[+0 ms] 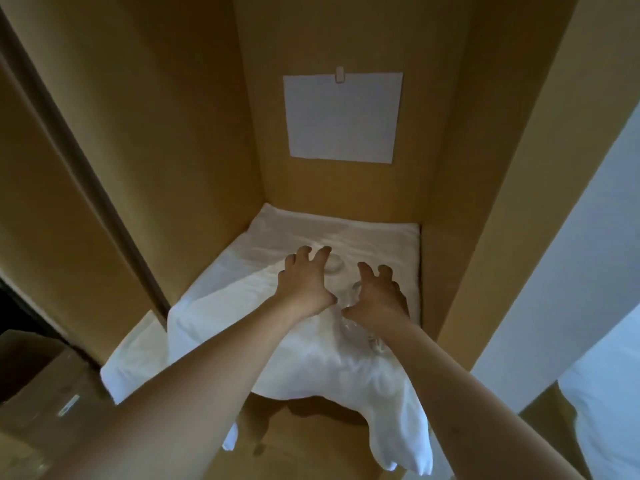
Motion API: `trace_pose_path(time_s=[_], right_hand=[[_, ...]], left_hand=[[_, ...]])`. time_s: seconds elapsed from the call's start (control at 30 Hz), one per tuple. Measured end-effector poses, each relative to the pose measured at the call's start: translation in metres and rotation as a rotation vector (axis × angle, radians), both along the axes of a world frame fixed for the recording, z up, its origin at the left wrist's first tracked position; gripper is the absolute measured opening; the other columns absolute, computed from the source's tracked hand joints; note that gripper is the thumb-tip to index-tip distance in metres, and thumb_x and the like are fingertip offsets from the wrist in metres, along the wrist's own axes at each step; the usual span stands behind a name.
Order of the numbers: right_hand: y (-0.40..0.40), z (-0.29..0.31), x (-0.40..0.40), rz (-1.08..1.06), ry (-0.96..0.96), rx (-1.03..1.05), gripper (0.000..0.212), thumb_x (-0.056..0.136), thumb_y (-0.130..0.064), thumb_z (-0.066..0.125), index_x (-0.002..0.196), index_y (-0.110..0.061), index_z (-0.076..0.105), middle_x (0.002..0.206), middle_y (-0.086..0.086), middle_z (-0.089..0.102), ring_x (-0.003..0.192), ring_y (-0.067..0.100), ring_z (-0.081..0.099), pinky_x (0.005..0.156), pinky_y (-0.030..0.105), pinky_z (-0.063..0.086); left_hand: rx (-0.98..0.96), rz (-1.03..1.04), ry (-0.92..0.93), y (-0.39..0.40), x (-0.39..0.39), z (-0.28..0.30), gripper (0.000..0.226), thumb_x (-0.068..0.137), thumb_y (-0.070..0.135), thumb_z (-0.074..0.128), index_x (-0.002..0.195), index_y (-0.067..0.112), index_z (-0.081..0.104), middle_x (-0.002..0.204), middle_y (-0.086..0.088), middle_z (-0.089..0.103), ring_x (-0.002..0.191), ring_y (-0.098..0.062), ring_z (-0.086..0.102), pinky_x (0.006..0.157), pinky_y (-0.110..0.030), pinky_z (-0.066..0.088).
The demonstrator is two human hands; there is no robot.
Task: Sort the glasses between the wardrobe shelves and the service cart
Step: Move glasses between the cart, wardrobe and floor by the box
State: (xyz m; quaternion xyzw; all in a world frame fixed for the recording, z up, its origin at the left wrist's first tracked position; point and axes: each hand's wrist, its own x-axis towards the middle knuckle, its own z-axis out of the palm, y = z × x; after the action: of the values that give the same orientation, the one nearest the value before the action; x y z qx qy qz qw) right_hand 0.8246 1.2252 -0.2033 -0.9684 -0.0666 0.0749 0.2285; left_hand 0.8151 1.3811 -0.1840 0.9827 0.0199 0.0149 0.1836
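Both forearms reach in; left hand (304, 282) and right hand (375, 299) hover spread, grasping nothing, over glasses (360, 323) unsorted on the shelf towel (225, 306).

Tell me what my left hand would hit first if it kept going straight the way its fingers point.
Probably the clear glass just beyond the left hand, whose fingertips are at or over its rim. Past that lie only the white cloth and the wardrobe's back wall. Depth is hard to judge.

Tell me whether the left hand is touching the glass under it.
Cannot tell. In the head view the left hand spreads over the glass; blur hides any contact or gap.
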Motion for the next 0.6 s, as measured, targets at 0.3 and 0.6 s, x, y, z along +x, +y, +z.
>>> trace_pose_path(time_s=[0.3, 0.6], right_hand=[[0.012, -0.004, 0.030, -0.080, 0.282, -0.144, 0.092, 0.066, -0.026, 0.090, 0.141, -0.024, 0.037, 0.131, 0.006, 0.038, 0.124, 0.030, 0.046, 0.092, 0.041, 0.054], [0.027, -0.001, 0.030, -0.264, 0.320, -0.165, 0.107, 0.064, -0.024, 0.092, 0.150, -0.025, 0.028, 0.134, 0.009, 0.040, 0.128, 0.032, 0.047, 0.094, 0.041, 0.055]], left_hand=[[0.005, -0.371, 0.151, 0.020, 0.068, -0.020, 0.091, 0.067, 0.011, 0.083, 0.142, 0.031, 0.037, 0.137, -0.007, 0.042, 0.112, -0.029, 0.051, 0.074, -0.033, 0.046], [-0.024, -0.608, 0.227, 0.027, 0.105, -0.017, 0.084, 0.048, 0.026, 0.092, 0.110, 0.029, 0.035, 0.097, 0.001, 0.051, 0.080, -0.019, 0.055, 0.053, -0.028, 0.034]])
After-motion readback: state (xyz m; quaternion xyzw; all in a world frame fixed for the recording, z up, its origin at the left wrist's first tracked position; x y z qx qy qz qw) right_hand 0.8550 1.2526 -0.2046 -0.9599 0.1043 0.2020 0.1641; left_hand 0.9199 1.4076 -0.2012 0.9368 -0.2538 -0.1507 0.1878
